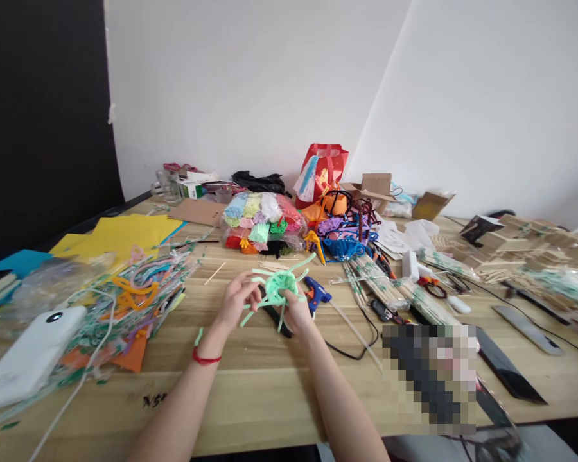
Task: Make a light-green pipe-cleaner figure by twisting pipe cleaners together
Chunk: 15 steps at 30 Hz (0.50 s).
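Observation:
Both my hands hold a light green pipe-cleaner weave [277, 285] above the wooden table [250, 385]. Its loose ends stick out in several directions. My left hand [236, 298] pinches the weave's left side, and a red string is tied round that wrist. My right hand [296, 308] grips the weave's right and lower side, fingers curled. A blue glue gun [316, 293] lies just right of my right hand, and a black tool lies under the weave.
A heap of coloured pipe cleaners in plastic [135, 289] and a white device [26, 359] lie at left. Yellow paper [125, 231], bagged coloured sticks [262, 221], a red bag [322, 170], bundles of wooden sticks [390, 285] and boxes crowd the back. A black phone [505, 369] lies at right.

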Motion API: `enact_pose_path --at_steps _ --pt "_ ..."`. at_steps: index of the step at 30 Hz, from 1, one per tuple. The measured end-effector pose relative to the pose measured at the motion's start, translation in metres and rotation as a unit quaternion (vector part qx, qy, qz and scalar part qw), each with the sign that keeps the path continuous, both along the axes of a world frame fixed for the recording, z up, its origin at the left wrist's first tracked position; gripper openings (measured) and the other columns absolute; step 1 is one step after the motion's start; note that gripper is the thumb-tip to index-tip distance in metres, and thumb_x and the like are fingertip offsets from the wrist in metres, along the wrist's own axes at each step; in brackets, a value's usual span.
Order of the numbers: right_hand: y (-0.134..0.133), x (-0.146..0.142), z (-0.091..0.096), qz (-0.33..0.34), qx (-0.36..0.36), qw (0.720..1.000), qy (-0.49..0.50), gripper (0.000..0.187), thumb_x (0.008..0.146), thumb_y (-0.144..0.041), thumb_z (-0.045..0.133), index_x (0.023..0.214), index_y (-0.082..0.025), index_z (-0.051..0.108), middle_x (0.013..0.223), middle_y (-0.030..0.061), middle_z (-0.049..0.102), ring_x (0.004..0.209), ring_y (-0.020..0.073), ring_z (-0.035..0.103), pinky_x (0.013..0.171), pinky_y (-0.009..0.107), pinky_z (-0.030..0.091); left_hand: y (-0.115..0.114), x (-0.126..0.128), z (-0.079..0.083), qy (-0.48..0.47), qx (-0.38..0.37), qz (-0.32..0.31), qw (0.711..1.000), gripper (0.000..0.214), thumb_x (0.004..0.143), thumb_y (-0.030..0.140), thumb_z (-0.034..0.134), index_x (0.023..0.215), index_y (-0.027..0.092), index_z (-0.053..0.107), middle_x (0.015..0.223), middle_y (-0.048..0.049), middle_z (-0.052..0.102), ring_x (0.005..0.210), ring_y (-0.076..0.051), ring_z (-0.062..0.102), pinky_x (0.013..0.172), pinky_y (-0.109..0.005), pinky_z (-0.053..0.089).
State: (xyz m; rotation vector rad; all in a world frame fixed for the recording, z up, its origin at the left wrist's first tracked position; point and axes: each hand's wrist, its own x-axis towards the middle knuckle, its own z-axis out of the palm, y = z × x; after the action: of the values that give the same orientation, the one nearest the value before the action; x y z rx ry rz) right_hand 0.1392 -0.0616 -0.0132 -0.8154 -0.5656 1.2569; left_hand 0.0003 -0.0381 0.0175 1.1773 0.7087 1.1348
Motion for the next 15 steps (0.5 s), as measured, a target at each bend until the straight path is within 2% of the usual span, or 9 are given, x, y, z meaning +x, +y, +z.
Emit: enact_pose_path --at_steps 3,5,10,12,15 --pt "-0.001 0.0 -0.002 0.005 0.0 1.0 -0.011 0.028 0.059 -0.011 0.061 0.085 -0.022 0.057 0.067 -0.0046 0.063 0.057 0.0139 0.059 0.055 0.025 0.048 -0.002 0.001 0.001 0.064 0.036 -0.014 0.997 0.035 0.067 0.034 0.066 0.096 0.014 0.064 0.057 0.0004 0.063 0.033 -0.007 0.045 0.034 -0.018 0.033" --pt "0.0 0.0 -0.003 -0.007 0.01 1.0 -0.01 0.031 0.059 -0.011 0.061 0.087 -0.022 0.057 0.068 -0.0044 0.063 0.057 0.0137 0.059 0.055 0.025 0.048 -0.003 0.003 0.001 0.093 0.072 0.0 0.993 0.032 0.067 0.032 0.067 0.094 0.016 0.067 0.064 -0.0023 0.066 0.04 -0.009 0.05 0.038 -0.019 0.037" --pt "0.002 0.001 -0.001 -0.005 0.007 1.0 0.008 0.036 0.058 -0.009 0.062 0.091 -0.023 0.057 0.074 -0.0036 0.066 0.061 0.0141 0.061 0.057 0.025 0.05 0.003 0.006 -0.006 0.104 0.124 0.116 0.98 0.018 0.069 0.033 0.065 0.078 0.018 0.072 0.081 -0.0063 0.071 0.065 -0.018 0.063 0.059 -0.025 0.048" --pt "0.001 0.001 -0.001 0.01 -0.011 1.0 0.012 0.035 0.058 -0.011 0.063 0.09 -0.023 0.057 0.075 -0.003 0.067 0.062 0.0151 0.063 0.058 0.027 0.051 0.007 0.005 -0.012 0.115 0.115 0.145 0.976 0.018 0.07 0.034 0.064 0.072 0.018 0.072 0.078 -0.0072 0.072 0.072 -0.021 0.065 0.066 -0.026 0.048" --pt "0.001 0.001 -0.003 0.023 -0.041 0.999 0.02 0.029 0.059 -0.013 0.065 0.086 -0.021 0.059 0.076 -0.0022 0.067 0.065 0.0156 0.064 0.06 0.028 0.052 0.01 0.005 -0.02 0.138 0.084 0.184 0.969 0.021 0.073 0.036 0.061 0.07 0.018 0.07 0.068 -0.0073 0.072 0.069 -0.022 0.066 0.066 -0.028 0.048"
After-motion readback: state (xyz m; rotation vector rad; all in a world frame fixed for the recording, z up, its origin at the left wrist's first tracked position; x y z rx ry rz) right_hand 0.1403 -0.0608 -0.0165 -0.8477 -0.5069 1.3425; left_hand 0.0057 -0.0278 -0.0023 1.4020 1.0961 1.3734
